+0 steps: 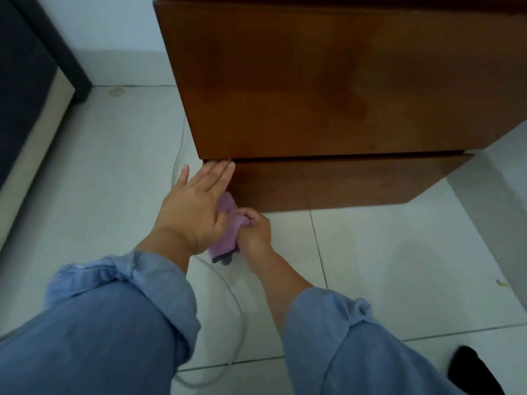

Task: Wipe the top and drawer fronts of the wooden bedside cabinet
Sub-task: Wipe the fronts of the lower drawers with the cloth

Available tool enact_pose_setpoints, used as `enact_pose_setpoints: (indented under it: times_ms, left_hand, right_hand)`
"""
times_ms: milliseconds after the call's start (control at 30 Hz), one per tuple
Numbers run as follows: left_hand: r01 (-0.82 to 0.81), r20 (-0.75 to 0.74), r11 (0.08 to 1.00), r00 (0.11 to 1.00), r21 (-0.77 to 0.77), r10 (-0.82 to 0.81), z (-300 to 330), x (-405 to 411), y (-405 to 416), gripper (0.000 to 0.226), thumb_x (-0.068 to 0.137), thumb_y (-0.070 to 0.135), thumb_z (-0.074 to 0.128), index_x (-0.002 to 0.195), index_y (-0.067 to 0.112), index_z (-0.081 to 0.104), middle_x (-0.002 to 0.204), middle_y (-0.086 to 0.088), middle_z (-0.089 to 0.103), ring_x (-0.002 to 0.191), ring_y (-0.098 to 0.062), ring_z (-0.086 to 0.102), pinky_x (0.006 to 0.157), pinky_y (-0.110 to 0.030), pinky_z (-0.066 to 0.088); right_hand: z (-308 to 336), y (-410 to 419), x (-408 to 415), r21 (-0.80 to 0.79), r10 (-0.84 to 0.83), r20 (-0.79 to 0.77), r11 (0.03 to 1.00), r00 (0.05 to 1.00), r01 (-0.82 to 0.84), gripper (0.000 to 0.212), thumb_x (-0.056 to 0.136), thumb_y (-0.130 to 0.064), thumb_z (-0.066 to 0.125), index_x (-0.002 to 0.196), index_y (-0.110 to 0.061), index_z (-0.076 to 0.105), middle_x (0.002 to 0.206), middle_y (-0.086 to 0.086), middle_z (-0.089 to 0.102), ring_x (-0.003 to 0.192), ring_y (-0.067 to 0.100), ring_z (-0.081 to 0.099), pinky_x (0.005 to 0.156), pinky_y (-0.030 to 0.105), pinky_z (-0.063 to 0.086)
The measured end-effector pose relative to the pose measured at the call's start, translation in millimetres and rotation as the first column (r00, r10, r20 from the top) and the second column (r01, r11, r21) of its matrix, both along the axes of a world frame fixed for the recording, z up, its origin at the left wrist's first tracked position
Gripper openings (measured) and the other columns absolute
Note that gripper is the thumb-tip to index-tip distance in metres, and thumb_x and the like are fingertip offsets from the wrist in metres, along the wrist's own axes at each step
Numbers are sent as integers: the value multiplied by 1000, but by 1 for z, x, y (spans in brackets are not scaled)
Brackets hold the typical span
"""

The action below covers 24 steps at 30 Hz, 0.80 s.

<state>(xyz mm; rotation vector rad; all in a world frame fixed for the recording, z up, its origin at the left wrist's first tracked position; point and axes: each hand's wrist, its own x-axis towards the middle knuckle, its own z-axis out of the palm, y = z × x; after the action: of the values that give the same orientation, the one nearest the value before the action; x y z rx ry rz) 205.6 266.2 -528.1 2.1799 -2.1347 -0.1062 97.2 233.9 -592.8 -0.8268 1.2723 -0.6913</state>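
The wooden bedside cabinet (328,81) fills the upper right, with a large upper drawer front and a lower drawer front (342,183) beneath it. My left hand (196,203) lies flat with straight fingers, its fingertips touching the left end of the lower drawer's top edge. My right hand (253,229) grips a purple cloth (225,238) with a grey edge, low by the drawer's bottom left corner. Part of the cloth is hidden behind my left hand.
White floor tiles (385,266) spread around the cabinet. A pale cable (233,303) runs along the floor past the cabinet's left side. Dark furniture (25,89) stands at the left. A black object (473,369) lies at the bottom right.
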Motion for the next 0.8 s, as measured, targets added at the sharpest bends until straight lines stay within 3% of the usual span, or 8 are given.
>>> enact_pose_setpoints:
  times_ms: [133,200,267,433,533,633,733,800]
  left_hand:
    - [-60,88,995,995,76,53,2,-8,0,79,89,40,38,152,23,-8,160,4,-5,147,-15,-6,117,-44,-9]
    - [-83,86,992,994,97,74,4,-12,-1,81,89,42,39,152,23,-9,160,4,-7,147,-15,-8,117,-46,-8]
    - [-96,94,989,992,113,85,8,-15,-2,81,90,43,38,152,23,-10,160,5,-8,147,-15,-9,117,-48,-8]
    - [-139,90,987,987,77,132,3,-18,0,81,89,41,37,151,23,-13,160,5,-12,146,-14,-13,118,-50,-5]
    - [-145,76,989,987,37,142,-6,-21,1,85,87,40,40,150,22,-14,160,4,-13,146,-15,-15,118,-50,-3]
    - [-130,45,992,991,3,130,-11,-20,1,90,83,38,46,151,22,-11,160,3,-11,146,-15,-14,118,-49,-2]
    - [-116,36,993,993,-7,116,-15,-18,0,95,79,38,49,151,22,-11,160,3,-10,146,-15,-14,118,-49,-1]
    - [-106,40,994,994,4,106,-15,-16,1,97,78,38,50,151,22,-12,160,4,-11,146,-15,-14,119,-48,-1]
  right_hand:
    - [16,-16,-61,-48,-153,-13,987,988,152,33,84,12,43,74,-13,61,78,8,62,76,24,57,72,30,47]
    - [33,-33,-89,-8,-283,33,959,959,283,32,88,7,41,73,-15,59,75,5,58,68,18,54,62,25,44]
    - [46,-47,-113,35,-402,56,916,914,401,29,92,0,38,74,-13,57,77,8,54,70,19,52,63,25,43]
    - [53,-81,-152,-149,-522,-51,847,852,510,31,86,7,46,93,-22,52,79,-5,54,64,7,53,57,23,45]
    - [47,-93,-155,-220,-556,-111,822,824,526,31,86,4,48,97,-25,48,84,-3,55,66,8,54,58,24,47]
    - [35,-91,-135,-190,-533,-125,841,837,507,29,87,3,46,95,-26,46,80,-5,54,63,8,55,57,23,47]
    - [21,-83,-106,-331,-463,-320,872,827,361,21,89,-1,46,83,-20,52,75,-5,50,67,9,53,68,17,47]
    - [13,-73,-82,-160,-650,-97,758,754,633,23,91,-8,47,71,-17,54,76,-2,45,79,13,48,80,18,39]
